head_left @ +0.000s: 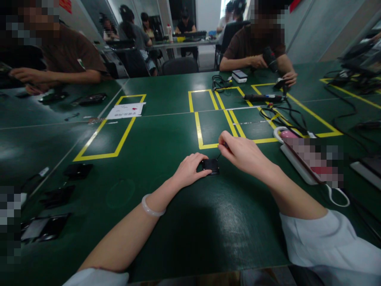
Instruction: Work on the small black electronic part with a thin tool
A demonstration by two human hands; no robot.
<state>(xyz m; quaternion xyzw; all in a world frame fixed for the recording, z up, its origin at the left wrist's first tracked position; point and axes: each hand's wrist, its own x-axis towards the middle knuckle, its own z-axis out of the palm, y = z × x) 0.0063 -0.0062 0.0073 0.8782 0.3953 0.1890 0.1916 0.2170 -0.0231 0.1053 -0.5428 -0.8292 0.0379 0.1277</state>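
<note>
Clock directions are read from the small black part (212,167), with twelve toward the far side. The near edge of the green table (166,137) runs across six o'clock, well apart from the part; the far edge lies at twelve, backed by a dark chair (180,66). Open green surface extends from the part to the near edge, and at ten o'clock as far as a white sheet (126,111). Yellow tape (208,146) borders the working spot just beyond it, at twelve. At three o'clock, a white-and-pink item (299,163) limits room beside the right forearm; at two, black cables (293,119) lie farther off. Three dark parts (77,171) stand in a row between eight and nine, well apart.

The left hand (190,169) comes in from nine o'clock, its thumb on the near side of the part and its fingers on the far side, parted by about the part's width and holding it flat on the table. The right hand (242,153), at two o'clock, has thumb and forefinger pinched together on a thin dark rod (219,156), which slants down toward the part's upper right corner; whether its tip touches cannot be told.
</note>
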